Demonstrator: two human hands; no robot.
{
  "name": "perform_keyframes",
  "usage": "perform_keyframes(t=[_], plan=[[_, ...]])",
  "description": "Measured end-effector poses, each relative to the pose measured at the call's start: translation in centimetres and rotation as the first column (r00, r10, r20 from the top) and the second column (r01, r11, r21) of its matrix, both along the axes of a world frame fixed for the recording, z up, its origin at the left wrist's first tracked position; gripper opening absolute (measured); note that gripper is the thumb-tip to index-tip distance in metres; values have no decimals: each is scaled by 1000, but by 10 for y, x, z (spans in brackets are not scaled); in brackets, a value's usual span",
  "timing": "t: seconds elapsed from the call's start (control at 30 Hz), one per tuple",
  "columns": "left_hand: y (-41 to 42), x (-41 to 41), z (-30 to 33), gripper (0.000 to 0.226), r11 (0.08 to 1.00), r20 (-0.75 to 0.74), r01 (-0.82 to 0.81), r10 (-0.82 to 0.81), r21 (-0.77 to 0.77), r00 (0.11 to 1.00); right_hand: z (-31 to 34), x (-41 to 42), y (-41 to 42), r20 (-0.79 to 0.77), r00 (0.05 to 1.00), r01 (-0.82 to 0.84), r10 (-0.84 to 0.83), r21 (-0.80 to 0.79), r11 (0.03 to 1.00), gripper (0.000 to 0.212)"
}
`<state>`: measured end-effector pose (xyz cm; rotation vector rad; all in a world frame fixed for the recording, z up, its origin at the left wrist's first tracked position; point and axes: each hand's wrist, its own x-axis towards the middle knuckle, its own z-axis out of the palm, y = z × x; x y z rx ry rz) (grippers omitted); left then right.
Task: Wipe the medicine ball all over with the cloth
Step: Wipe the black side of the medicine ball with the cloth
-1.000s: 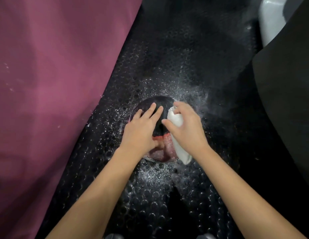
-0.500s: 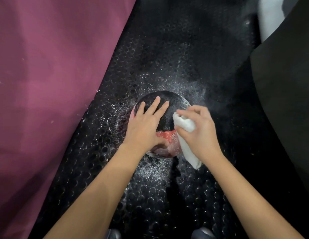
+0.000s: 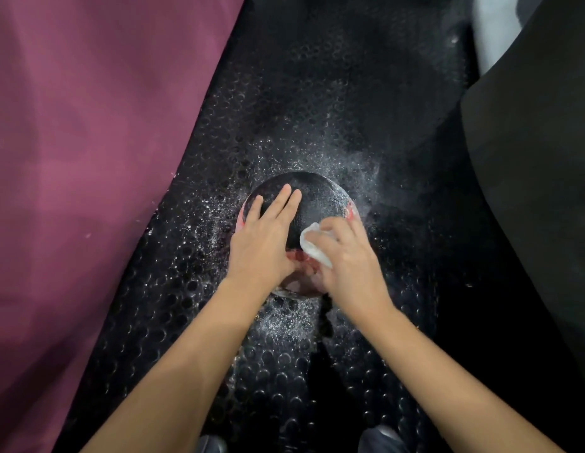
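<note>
A black and red medicine ball (image 3: 320, 204) lies on the black studded floor mat (image 3: 304, 103). My left hand (image 3: 265, 240) rests flat on its top left with straight fingers. My right hand (image 3: 346, 259) grips a white cloth (image 3: 312, 245) and presses it on the ball's right side. Most of the cloth is hidden under my fingers. The ball's near side is covered by both hands.
A maroon fabric surface (image 3: 88, 158) fills the left. A black padded shape (image 3: 539, 174) stands at the right, with a white object (image 3: 490, 31) behind it. White dust speckles the mat around the ball. Two shoe tips (image 3: 379, 439) show at the bottom edge.
My right hand has drawn the cloth from the ball's top down over its right side. My left hand has stayed flat on the ball. More of the black top now shows.
</note>
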<state>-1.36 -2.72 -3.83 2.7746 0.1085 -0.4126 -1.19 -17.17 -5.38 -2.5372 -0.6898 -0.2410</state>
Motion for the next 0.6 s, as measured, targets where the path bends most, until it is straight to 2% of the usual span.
perform_keyframes(t=[0.13, 0.23, 0.3, 0.4, 0.43, 0.53, 0.6], plan=[[-2, 0, 1, 116, 1000, -7, 9, -9, -4, 1000, -2, 10, -3, -59, 989, 142, -138, 77, 987, 35], [1, 1, -2, 108, 1000, 18, 5, -5, 6, 1000, -3, -3, 1, -11, 1000, 18, -18, 6, 1000, 36], [1, -1, -1, 113, 1000, -3, 5, -5, -3, 1000, -2, 2, -8, 31, 999, -20, 21, -22, 1000, 39], [-1, 1, 1, 119, 1000, -18, 7, -7, -3, 1000, -2, 11, -8, -42, 991, 133, -131, 52, 990, 36], [0, 2, 0, 115, 1000, -6, 5, -5, 0, 1000, -2, 7, -3, -43, 993, 116, -114, 38, 993, 35], [1, 1, -3, 102, 1000, 32, 5, -5, 18, 999, -4, -5, 0, 37, 996, -74, 76, -69, 995, 42], [-1, -1, -3, 110, 1000, 7, 8, -8, 13, 1000, -4, 1, -10, 26, 998, -52, 52, -22, 998, 44]])
